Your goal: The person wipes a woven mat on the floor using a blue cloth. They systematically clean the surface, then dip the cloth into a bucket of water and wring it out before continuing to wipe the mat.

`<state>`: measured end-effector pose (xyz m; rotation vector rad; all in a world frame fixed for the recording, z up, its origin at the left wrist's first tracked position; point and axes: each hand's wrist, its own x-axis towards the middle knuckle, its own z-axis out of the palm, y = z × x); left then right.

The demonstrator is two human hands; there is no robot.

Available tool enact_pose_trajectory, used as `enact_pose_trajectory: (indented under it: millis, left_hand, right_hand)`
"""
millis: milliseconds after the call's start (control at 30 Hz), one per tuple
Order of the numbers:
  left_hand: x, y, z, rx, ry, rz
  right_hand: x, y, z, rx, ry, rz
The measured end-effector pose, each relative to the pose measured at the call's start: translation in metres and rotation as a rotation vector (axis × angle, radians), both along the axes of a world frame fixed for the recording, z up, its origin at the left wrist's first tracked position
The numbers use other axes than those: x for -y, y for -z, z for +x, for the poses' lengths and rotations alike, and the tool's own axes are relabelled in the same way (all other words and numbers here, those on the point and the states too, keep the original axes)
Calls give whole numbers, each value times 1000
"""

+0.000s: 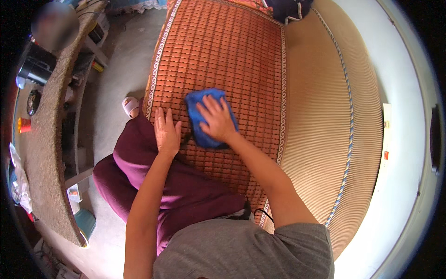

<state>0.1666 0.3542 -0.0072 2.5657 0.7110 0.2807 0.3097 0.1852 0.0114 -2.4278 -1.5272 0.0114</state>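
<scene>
A folded blue cloth (pixel 205 127) lies on a reddish-brown seat mat of small linked tiles (pixel 223 52). Flat on top of this cloth is my right hand (pixel 216 118), its fingers spread and slightly blurred. To its left, my left hand (pixel 167 134) rests palm down at the mat's left side, beside my bent knee, holding nothing. A patterned white border (pixel 283 90) runs down the mat's right edge. What lies beneath the cloth is hidden.
A ribbed tan sofa back (pixel 313 115) with a braided cord rises on the right, by a pale wall. Dark fabric (pixel 291 8) lies at the far end. On the left stands a speckled table (pixel 48 167) bearing a red cup (pixel 24 125); a teal bin (pixel 85 223) is below.
</scene>
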Motion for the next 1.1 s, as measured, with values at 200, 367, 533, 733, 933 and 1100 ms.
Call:
enact_pose_trajectory:
  millis: [200,367,533,733,933,1100]
  left_hand:
    - [-3,-13,-3,-73,73,-8]
    - [-2,-23,-2,-117,53,-56]
    - [6,-16,2,-93,-4,-13]
    - [2,-21,0,203,-144,-181]
    - [-3,-20,4,263,-199,-129]
    - [-13,-28,2,308,-145,-49]
  right_hand:
    - [6,-13,109,129,330,-126]
    - [70,10,77,141,676,-58]
    - [53,-19,-50,-41,203,-187]
    - [-79,-11,-20,-21,-218,0]
    - [-159,-15,74,-52,-80,238]
    - [-92,-36,97,-4,208,101]
